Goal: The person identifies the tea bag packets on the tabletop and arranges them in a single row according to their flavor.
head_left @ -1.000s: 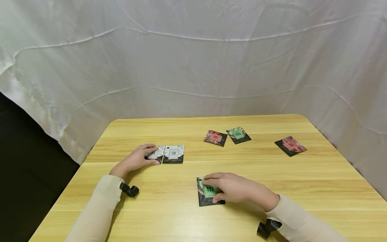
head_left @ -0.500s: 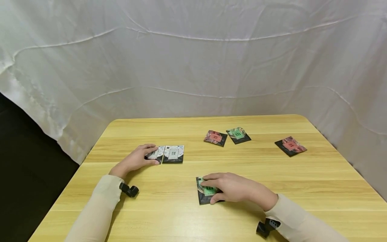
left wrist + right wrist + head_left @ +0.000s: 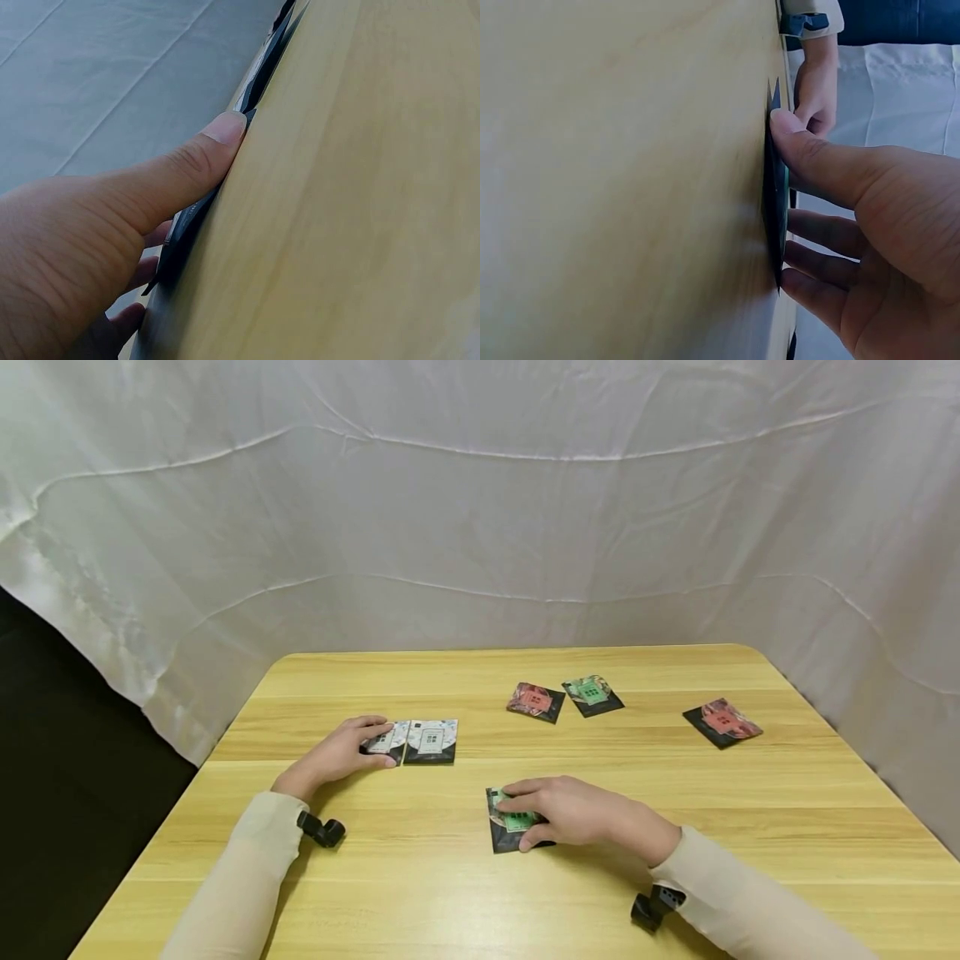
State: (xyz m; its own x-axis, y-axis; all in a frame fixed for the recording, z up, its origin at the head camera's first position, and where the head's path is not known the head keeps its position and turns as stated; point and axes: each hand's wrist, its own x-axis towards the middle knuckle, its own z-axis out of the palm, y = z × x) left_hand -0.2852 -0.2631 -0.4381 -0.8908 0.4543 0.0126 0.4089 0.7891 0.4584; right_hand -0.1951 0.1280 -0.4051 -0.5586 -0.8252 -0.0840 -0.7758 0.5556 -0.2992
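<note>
Two white-and-black flat sachets lie side by side at the left of the table. My left hand [image 3: 337,753] rests on the left sachet [image 3: 386,745], thumb at its near edge and fingers over its top, covering part of it. The right-hand white sachet [image 3: 431,742] is fully visible. Nearer the front, my right hand [image 3: 577,812] rests with spread fingers on a green-and-black sachet [image 3: 504,838], hiding its right side. In the right wrist view the thumb [image 3: 810,146] presses on this sachet's dark edge [image 3: 773,199], and the other fingertips touch it farther along.
At the back lie a red-and-black sachet [image 3: 536,702] and another green one [image 3: 592,695], nearly touching. A second red sachet [image 3: 722,722] lies at the right. Behind the wooden table [image 3: 645,760] hangs a pale curtain [image 3: 480,543].
My right hand has moved the green sachet slightly away from me across the table, toward the back. The left hand and the other sachets have stayed in place.
</note>
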